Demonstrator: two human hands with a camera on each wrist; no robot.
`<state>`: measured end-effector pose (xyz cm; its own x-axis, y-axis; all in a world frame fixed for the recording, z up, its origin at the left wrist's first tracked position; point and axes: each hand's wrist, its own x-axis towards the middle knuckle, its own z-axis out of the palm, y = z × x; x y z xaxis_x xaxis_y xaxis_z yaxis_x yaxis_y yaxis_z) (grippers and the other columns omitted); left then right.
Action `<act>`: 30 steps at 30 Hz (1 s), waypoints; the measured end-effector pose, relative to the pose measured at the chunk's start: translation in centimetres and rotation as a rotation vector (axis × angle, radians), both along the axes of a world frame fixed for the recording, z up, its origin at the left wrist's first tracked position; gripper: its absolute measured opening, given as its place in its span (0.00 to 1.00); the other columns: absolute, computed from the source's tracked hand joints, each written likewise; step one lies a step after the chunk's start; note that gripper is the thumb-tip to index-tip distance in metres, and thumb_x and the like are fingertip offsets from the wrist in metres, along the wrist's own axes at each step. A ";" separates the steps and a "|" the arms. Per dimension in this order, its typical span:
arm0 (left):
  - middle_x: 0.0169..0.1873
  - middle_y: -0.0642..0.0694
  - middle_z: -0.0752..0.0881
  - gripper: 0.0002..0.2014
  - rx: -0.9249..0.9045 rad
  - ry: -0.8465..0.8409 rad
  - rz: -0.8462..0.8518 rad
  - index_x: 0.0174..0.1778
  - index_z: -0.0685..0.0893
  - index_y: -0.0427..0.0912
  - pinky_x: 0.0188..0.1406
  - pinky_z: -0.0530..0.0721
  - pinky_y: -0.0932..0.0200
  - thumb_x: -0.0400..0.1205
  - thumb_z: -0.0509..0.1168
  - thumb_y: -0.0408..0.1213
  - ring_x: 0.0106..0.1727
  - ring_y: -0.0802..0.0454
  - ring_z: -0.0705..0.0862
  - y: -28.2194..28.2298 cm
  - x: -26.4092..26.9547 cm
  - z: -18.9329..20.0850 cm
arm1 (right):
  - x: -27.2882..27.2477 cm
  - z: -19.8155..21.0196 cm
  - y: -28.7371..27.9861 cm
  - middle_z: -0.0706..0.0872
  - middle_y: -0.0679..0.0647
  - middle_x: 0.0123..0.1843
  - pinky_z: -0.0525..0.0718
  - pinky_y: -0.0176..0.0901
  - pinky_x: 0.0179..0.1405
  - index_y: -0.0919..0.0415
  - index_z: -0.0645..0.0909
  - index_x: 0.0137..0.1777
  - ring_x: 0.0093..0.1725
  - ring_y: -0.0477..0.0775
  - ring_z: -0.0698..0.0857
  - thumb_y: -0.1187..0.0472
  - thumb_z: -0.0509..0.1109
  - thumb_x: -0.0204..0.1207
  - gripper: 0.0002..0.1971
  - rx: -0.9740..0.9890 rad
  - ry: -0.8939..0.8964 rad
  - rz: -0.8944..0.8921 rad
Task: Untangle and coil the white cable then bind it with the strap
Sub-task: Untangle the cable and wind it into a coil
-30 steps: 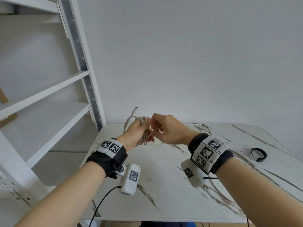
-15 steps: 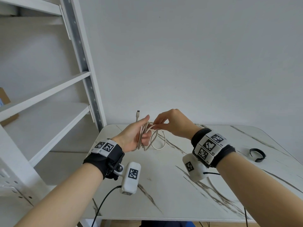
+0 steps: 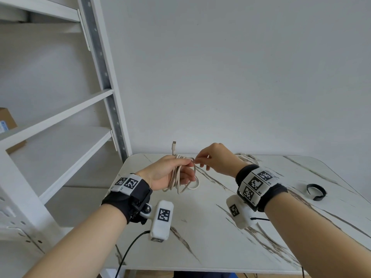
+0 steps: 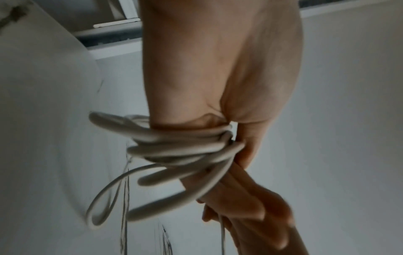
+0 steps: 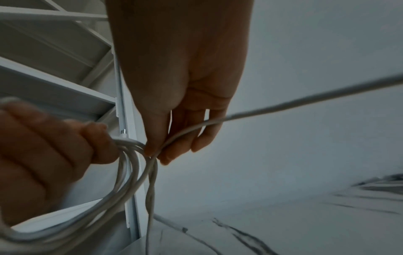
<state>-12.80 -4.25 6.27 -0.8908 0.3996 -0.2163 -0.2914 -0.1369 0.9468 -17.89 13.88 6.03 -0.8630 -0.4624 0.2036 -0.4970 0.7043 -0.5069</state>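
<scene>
The white cable [image 3: 176, 178] [image 4: 174, 145] [image 5: 130, 181] hangs in several loops from my left hand [image 3: 170, 173] [image 4: 229, 103] [image 5: 43, 155], whose thumb and fingers grip the bundle above the table. One plug end [image 3: 173, 146] sticks up above the left hand. My right hand [image 3: 212, 159] [image 5: 179, 103] pinches a strand of the cable between thumb and fingertips right beside the left hand's fingertips. A free length [image 5: 305, 101] runs off to the right from that pinch. The black strap [image 3: 316, 191] lies curled on the table at the far right, away from both hands.
The white marble-patterned table [image 3: 200, 227] stands against a plain wall. A white shelf unit [image 3: 60, 121] with a metal upright stands to the left, close to the table's corner. A cardboard box [image 3: 6, 121] sits on a shelf at far left.
Both hands have lifted slightly and the left palm has turned up. The right hand brought another strand across to the top of the bundle, and the hanging loops grew longer.
</scene>
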 end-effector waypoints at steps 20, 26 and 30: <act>0.25 0.48 0.84 0.09 0.671 0.070 0.486 0.50 0.83 0.34 0.40 0.89 0.62 0.85 0.59 0.34 0.42 0.50 0.91 -3.7 -2.1 2.0 | -1.7 -6.4 6.0 0.87 0.59 0.51 0.85 0.49 0.46 0.62 0.82 0.52 0.49 0.61 0.85 0.67 0.61 0.78 0.08 0.333 -0.089 -0.446; 0.27 0.46 0.85 0.09 0.630 0.069 0.520 0.49 0.82 0.33 0.38 0.89 0.61 0.85 0.59 0.34 0.41 0.48 0.92 -3.9 -2.1 2.0 | -1.8 -7.3 5.2 0.86 0.58 0.52 0.85 0.47 0.46 0.60 0.82 0.52 0.50 0.60 0.85 0.68 0.60 0.77 0.10 0.386 -0.119 -0.455; 0.28 0.43 0.86 0.09 0.577 0.049 0.500 0.48 0.83 0.32 0.40 0.89 0.61 0.85 0.59 0.33 0.39 0.47 0.92 -3.1 -1.9 1.8 | -1.9 -7.1 3.6 0.86 0.59 0.50 0.84 0.47 0.44 0.62 0.82 0.51 0.50 0.61 0.85 0.69 0.60 0.74 0.11 0.343 -0.101 -0.455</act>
